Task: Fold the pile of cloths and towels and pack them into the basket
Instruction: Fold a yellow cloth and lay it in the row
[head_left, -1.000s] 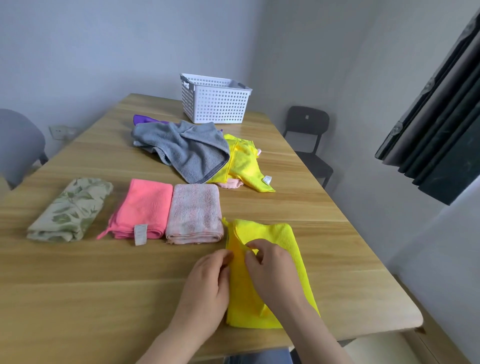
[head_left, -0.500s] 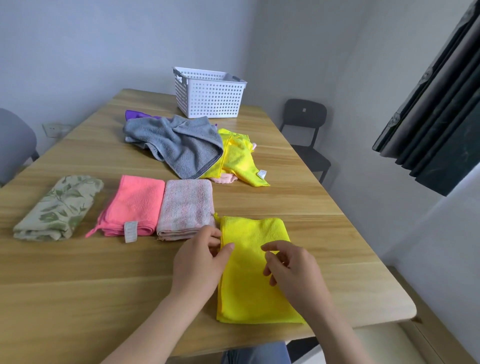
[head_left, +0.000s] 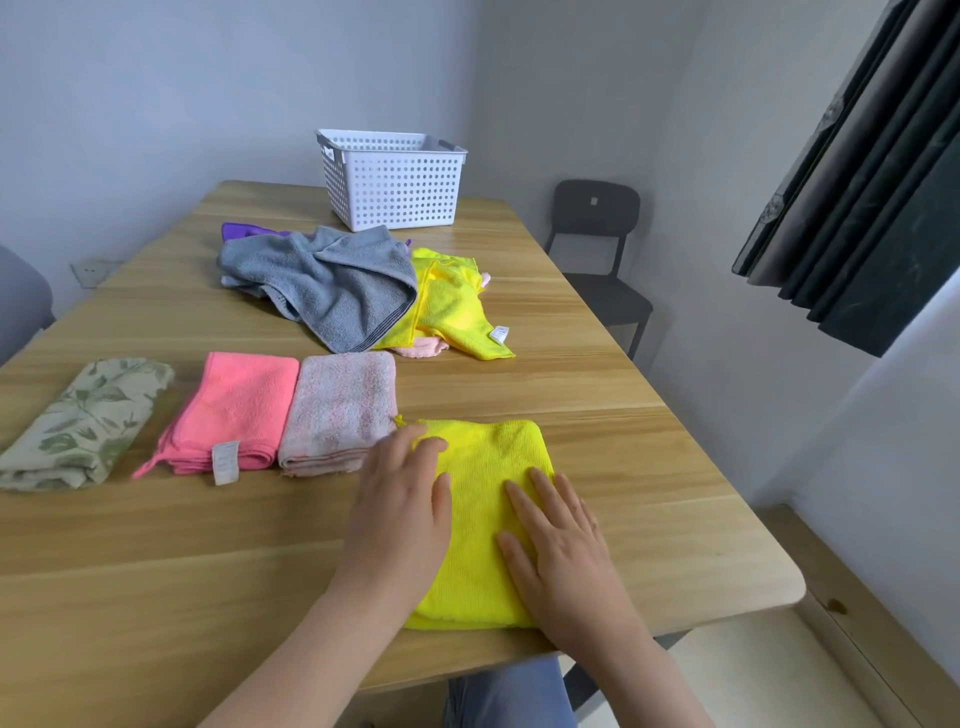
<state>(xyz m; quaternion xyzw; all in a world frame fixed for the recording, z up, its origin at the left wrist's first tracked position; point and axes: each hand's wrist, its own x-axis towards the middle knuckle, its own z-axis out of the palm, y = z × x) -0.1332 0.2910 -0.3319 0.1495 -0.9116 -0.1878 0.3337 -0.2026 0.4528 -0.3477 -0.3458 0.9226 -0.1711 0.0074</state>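
The yellow cloth (head_left: 485, 462) lies folded at the lower centre of the frame, flat on the table (head_left: 649, 467), its left edge just beside the pale towel (head_left: 340, 410). A second ago we were pinching its upper left edge with both hands. Now our left hand (head_left: 400, 512) rests on its left edge and our right hand (head_left: 563, 558) on its lower right, fingers straight and a little apart, clamped on nothing. We judge the fold done and this a smoothing press. That makes four folded pieces in a row across the middle: leaf cloth (head_left: 88, 421), pink cloth (head_left: 239, 410), pale towel, yellow cloth. The pile (head_left: 447, 306) at upper centre, grey towel (head_left: 332, 286) on top, is not yet folded. The basket (head_left: 395, 182) stands behind it at the top; we cannot see into it. Folding looks about half done, packing not begun.
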